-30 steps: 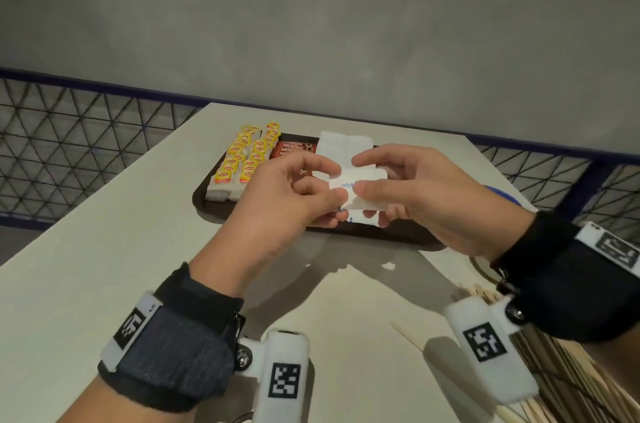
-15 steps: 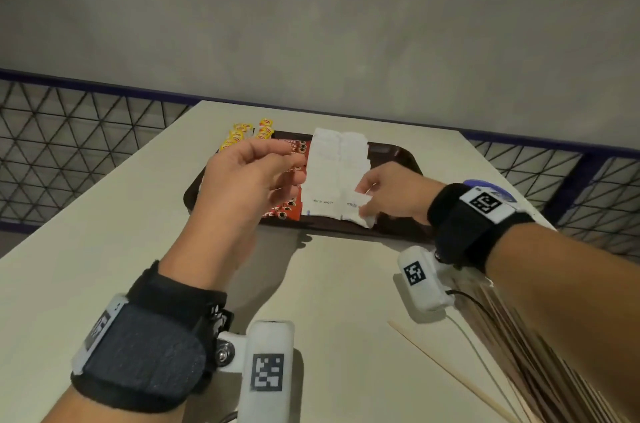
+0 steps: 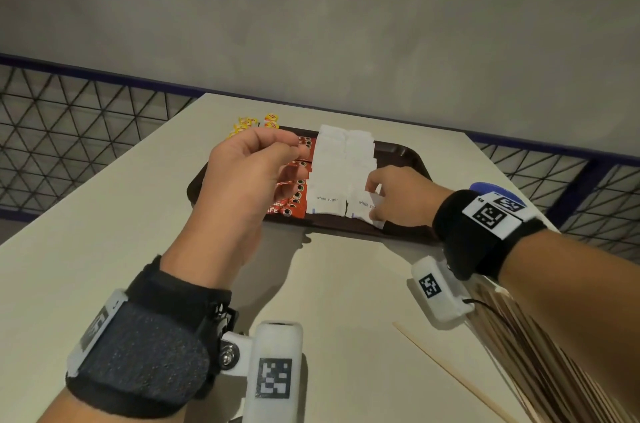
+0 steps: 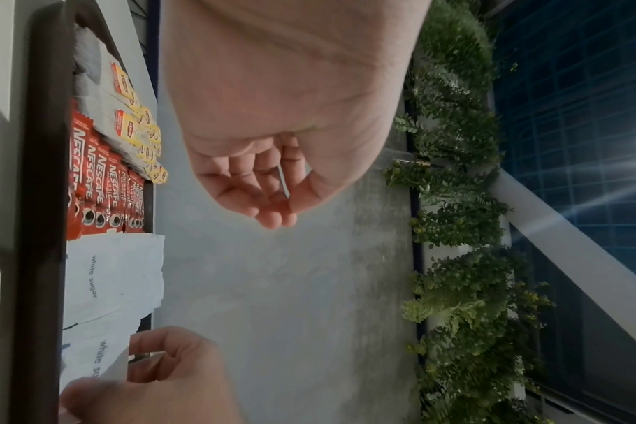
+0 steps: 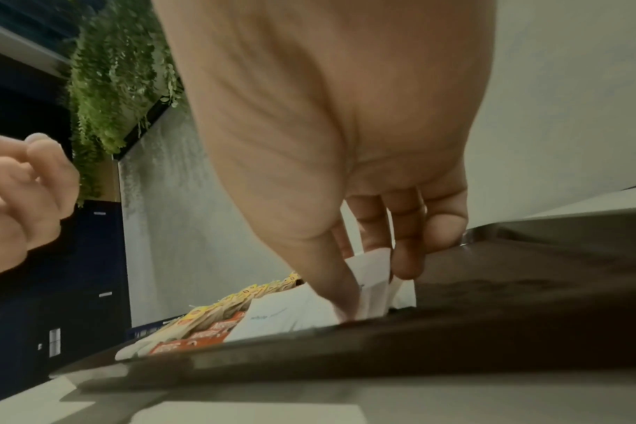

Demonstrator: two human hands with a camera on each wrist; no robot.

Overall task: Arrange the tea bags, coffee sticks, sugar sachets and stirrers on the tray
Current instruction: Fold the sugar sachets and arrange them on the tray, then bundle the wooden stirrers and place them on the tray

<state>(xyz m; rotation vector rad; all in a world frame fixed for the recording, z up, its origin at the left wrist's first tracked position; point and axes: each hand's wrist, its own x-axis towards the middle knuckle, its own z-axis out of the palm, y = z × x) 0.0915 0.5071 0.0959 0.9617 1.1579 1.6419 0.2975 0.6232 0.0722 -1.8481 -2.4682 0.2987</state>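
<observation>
The right hand [image 3: 398, 197] pinches a sugar sachet [image 3: 377, 214] between thumb and fingers on the tray [image 3: 408, 159]; the left hand [image 3: 249, 176] hovers, fingers curled around a thin white sliver.

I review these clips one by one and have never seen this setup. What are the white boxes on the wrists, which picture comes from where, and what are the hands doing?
There is no machine here: a person works with bare hands, wearing black wristbands. The white boxes with square codes sit at each wrist, where the wrist cameras are worn. The wide picture comes from a head camera looking down; the other two look along each hand from the wrist and appear turned or tilted.

On the pale table lies a dark tray. It holds yellow tea bags, red coffee sticks and white sugar sachets. Wooden stirrers lie off the tray, at the right.

The right hand pinches one sugar sachet and is at the tray's near right. The left hand hovers above the tray, fingers curled; a thin white strip shows inside them, which I cannot identify.
</observation>
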